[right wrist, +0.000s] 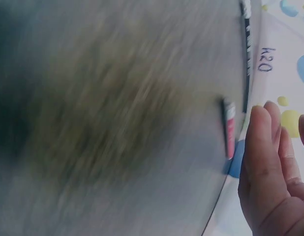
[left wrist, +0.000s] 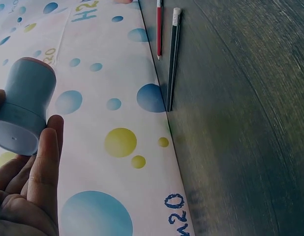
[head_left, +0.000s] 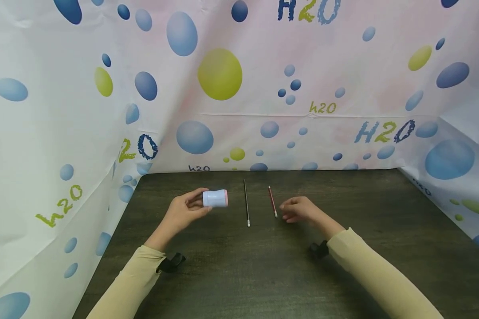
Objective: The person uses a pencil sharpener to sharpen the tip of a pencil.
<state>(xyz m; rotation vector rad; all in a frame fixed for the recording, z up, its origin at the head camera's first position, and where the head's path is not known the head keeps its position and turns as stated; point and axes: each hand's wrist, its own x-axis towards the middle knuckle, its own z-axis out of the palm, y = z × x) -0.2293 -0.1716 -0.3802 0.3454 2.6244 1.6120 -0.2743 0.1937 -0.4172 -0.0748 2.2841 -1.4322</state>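
Note:
My left hand holds a small light-blue waisted container with a pink end, gripping it on its side between thumb and fingers. In the left wrist view the container is raised, its pale round base facing the camera. My right hand is beside the eraser end of a short red pencil, fingers loosely bent and holding nothing. A longer black pencil lies left of the red one, its white eraser toward me. The right wrist view shows the red pencil just past my fingertips.
Both pencils lie on a dark wood-grain table. A white sheet with blue and green bubbles and H2O lettering stands along the back and both sides. Dark straps sit at the cream sleeves' cuffs.

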